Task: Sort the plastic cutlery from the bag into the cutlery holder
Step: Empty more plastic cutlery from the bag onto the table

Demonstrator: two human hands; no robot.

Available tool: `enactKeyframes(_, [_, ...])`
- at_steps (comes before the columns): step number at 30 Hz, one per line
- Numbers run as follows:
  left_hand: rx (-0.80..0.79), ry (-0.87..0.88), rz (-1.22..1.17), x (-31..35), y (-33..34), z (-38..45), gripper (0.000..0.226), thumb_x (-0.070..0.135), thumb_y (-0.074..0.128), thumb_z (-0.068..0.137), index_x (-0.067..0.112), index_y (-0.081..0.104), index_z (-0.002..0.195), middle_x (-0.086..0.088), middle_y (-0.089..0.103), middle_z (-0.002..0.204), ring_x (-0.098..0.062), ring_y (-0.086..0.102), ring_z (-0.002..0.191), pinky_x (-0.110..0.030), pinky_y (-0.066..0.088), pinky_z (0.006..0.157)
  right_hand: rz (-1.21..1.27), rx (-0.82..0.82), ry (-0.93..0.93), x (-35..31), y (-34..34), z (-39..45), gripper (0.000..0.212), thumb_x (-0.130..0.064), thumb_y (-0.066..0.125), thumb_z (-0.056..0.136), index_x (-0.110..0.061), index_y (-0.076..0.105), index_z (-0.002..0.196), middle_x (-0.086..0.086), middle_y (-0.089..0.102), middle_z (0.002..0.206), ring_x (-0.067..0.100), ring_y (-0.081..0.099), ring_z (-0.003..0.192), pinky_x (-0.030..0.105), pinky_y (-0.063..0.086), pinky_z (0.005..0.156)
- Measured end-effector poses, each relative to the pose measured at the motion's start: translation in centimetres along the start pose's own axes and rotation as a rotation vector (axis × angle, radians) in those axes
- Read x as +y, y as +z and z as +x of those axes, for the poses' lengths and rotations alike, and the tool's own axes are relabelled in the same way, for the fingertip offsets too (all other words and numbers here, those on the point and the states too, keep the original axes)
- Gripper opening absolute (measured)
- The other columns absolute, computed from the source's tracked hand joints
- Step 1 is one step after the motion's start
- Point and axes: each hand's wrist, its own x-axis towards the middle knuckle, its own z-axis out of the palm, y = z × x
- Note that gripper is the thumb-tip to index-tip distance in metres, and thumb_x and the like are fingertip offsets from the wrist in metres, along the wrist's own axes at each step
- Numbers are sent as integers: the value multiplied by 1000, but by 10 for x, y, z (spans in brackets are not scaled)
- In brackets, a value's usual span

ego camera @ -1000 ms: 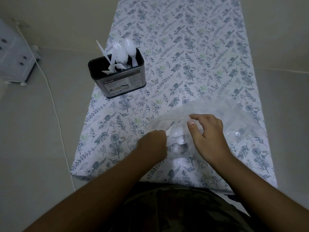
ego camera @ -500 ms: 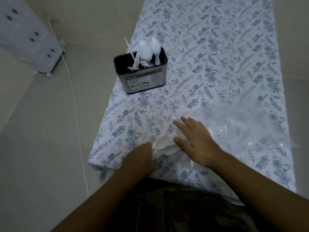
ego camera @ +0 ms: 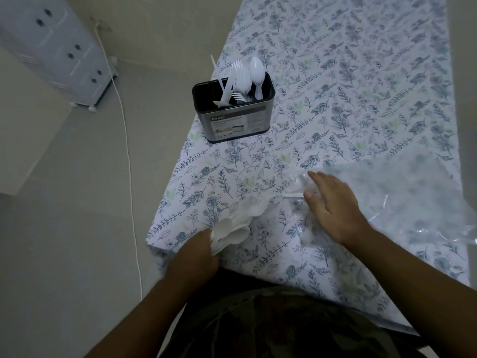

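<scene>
**A fistful out of the bag, the holder waiting**

Off the table's left edge stand a pale drawer unit [ego camera: 54,47] and a white cable [ego camera: 129,161] trailing down the floor, neither part of the job. Near the table's left edge, towards the far end, the cutlery holder [ego camera: 233,117] stands upright on the floral tablecloth [ego camera: 361,86] with white forks, spoons and a knife already poking up out of it, handles down so they stay sorted.

At the near left corner the left hand [ego camera: 198,257] grips a bundle of white cutlery [ego camera: 232,226], fingers curled round the handles, probably so that the lot travels to the holder in one go (the pieces blur together, so I cannot tell which kinds). To its right the right hand [ego camera: 333,205] lies flat with fingers spread on the clear plastic bag [ego camera: 402,202], seemingly pinning it so it does not drag along. The bag sprawls towards the table's right edge; one loose white piece [ego camera: 293,195] lies at its mouth, beside the thumb.
</scene>
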Motion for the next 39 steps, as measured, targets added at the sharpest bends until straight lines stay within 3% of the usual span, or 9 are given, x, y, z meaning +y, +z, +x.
enactKeyframes(5, [103,-85,-160,3,3,4,8,22,59,88,19,62,96,3,67,86,-15,66,81,-40,57,74,-39,-24,-10,6,1,-10,75,-66,27,93,-31,26,159,5,30,166,23,18,155,52,12,126])
enactKeyframes(10, [187,-104,17,46,3,28,28,50,57,87,22,56,93,8,58,79,-16,60,74,-30,51,65,-25,-53,-43,0,5,-21,66,-53,30,99,-31,24,160,1,26,168,18,16,156,46,5,127])
enactKeyframes(15, [171,-103,-35,85,7,52,33,43,60,86,11,60,93,2,57,77,-18,60,72,-26,44,54,0,-83,-92,-15,6,-32,61,-50,25,101,-32,28,159,-5,21,168,13,11,156,38,0,127])
enactKeyframes(20, [227,-90,-95,92,13,67,53,53,67,81,9,54,107,-5,55,97,-22,57,87,-35,52,71,-30,-73,-137,-21,6,-38,62,-50,29,99,-30,31,158,-3,21,169,15,12,157,37,3,127])
enactKeyframes(24, [248,-38,-59,93,17,67,80,57,68,79,11,40,138,-11,51,122,-28,53,114,-44,52,92,-60,-15,-91,-24,3,-43,77,-65,30,92,-26,34,158,-1,24,168,18,16,155,46,11,127])
enactKeyframes(27, [260,26,32,96,19,60,86,58,62,83,16,27,149,-10,46,134,-27,48,122,-44,49,93,-90,-4,-71,-25,0,-47,83,-70,32,88,-26,34,158,-1,23,168,18,16,155,43,6,127])
enactKeyframes(33, [394,236,242,99,20,60,53,47,58,88,19,50,132,-3,55,120,-21,53,107,-37,49,84,-152,-21,-12,-19,1,-46,77,-58,32,91,-20,34,158,5,23,168,22,17,156,39,1,124])
enactKeyframes(36, [342,447,269,105,29,63,25,33,57,93,22,66,113,1,65,103,-20,61,92,-36,51,74,-105,-19,19,-16,1,-47,69,-52,23,97,-23,31,160,3,24,168,20,17,156,38,0,125])
enactKeyframes(39, [311,488,291,113,41,70,20,32,57,96,22,72,105,2,69,95,-19,65,84,-32,50,65,-63,-17,32,-14,0,-51,67,-51,20,99,-26,28,160,0,24,168,17,16,156,36,-2,125])
